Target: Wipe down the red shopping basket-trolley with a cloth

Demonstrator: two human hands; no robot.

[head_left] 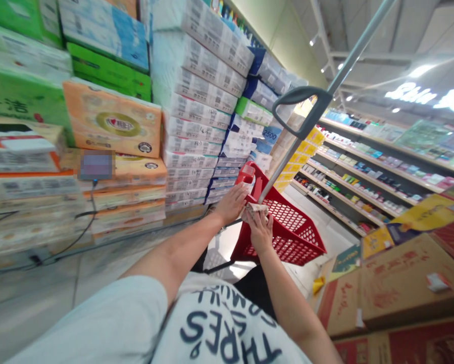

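Head view, arms [177,247] outstretched, hands [261,233] close together at red basket [244,247]

Both forearms [183,247] (bare) forward, left hand [231,205] close beside right hand [261,231].

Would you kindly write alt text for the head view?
A person's right hand is on a crumpled cloth at a red shopping cart's edge, the left hand beside it. Packaged goods stand stacked at left, cardboard boxes at lower right.
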